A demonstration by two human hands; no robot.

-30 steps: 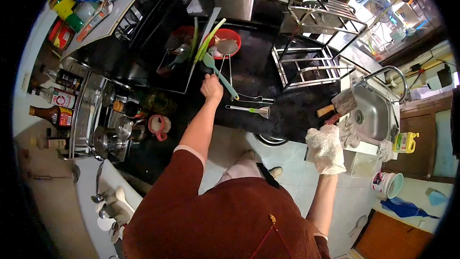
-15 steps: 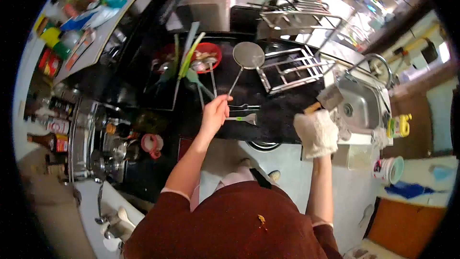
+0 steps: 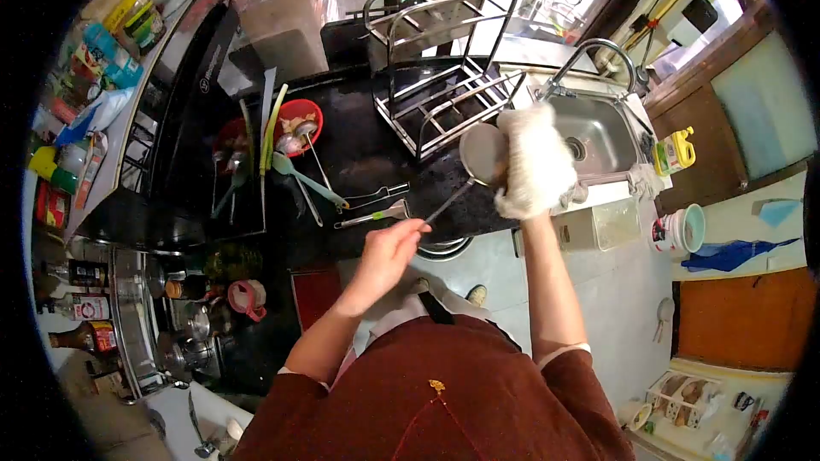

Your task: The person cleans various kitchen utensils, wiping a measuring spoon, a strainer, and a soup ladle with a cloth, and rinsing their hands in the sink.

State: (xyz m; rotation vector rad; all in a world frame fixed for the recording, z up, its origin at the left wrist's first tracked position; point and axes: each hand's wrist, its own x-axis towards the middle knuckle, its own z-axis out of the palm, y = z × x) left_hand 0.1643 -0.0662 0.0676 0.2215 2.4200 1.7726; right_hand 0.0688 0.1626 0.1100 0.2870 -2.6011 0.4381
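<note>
My left hand [image 3: 389, 260] is closed on the thin handle of a round skimmer [image 3: 481, 152], near the end of the handle. The skimmer's grey disc points up and right, above the dark counter. A bunched white cloth [image 3: 540, 162] covers my right hand, so its fingers are hidden. The cloth meets the right side of the disc and hides part of it. Left of these, a green-and-white spatula [image 3: 373, 214] and metal tongs [image 3: 376, 196] lie on the counter. A red bowl [image 3: 318, 124] holds pale food pieces and a ladle [image 3: 306, 130].
A metal rack [image 3: 453, 102] stands behind the skimmer. To the right is a steel sink [image 3: 611, 137] with a curved faucet [image 3: 630, 64]. A yellow bottle [image 3: 675, 152] stands at the sink's far right. A pale turner [image 3: 295, 172] and green onion stalks [image 3: 272, 124] lie at the left.
My left hand has brought the skimmer right and towards me. My right hand's cloth has moved up and left against the disc. The camera view has shifted to the right.
</note>
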